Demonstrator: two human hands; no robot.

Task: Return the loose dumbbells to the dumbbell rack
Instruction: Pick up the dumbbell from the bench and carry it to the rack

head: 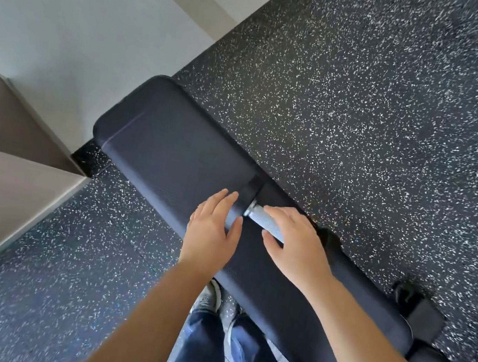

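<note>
A dumbbell (253, 211) with a silver knurled handle and a black head lies across a long black padded bench (173, 151). My left hand (212, 233) rests on the bench against the dumbbell's black head, fingers nearly straight and thumb spread. My right hand (294, 239) lies over the handle, fingers curved across its top and thumb below it. That hand hides the dumbbell's far end. No dumbbell rack is in view.
Speckled black rubber floor (383, 110) surrounds the bench. A pale wall and corner (67, 28) stand at the left. The person's legs and a shoe (208, 298) are below the bench edge. Black bench frame parts (417, 309) show at the right.
</note>
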